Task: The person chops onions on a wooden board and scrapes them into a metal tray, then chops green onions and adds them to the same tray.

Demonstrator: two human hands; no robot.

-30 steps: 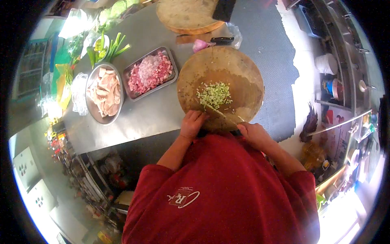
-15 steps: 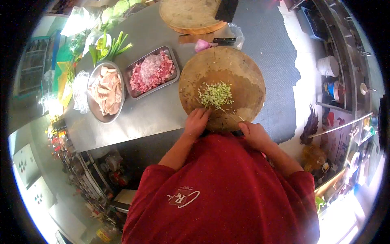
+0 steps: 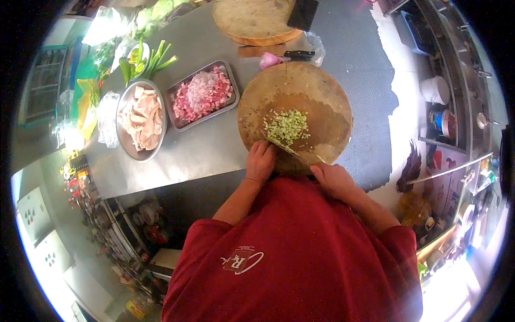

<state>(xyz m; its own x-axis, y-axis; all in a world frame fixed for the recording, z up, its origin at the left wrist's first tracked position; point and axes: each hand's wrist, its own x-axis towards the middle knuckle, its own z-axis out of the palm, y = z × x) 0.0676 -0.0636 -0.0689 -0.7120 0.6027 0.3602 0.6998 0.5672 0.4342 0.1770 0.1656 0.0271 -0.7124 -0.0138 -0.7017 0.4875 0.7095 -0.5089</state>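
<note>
Chopped pale green bits (image 3: 287, 126) lie in a heap on a round wooden board (image 3: 327, 96). My right hand (image 3: 331, 178) is closed round the handle end of a knife (image 3: 292, 152), whose blade lies slanted along the near side of the heap. At the board's near left edge, my left hand (image 3: 261, 159) has its fingers bent together by the blade's far end; what they press on is too small to make out. Left of the board stand a metal tray (image 3: 234, 102) of diced red meat (image 3: 201, 96) and an oval bowl (image 3: 120, 137) of pale meat slices (image 3: 142, 121).
Behind the board lie a purple onion (image 3: 270, 60) and a black-handled knife (image 3: 300, 55). Farther back are a second round board (image 3: 252, 21) and a dark cleaver blade (image 3: 302, 14). Green onions (image 3: 155, 60) lie behind the bowl. Shelves (image 3: 456, 80) stand at the right.
The knife blade has turned and shows more broadly beside the heap. Both hands have shifted slightly, my right hand a little to the left. The whole view has moved a little.
</note>
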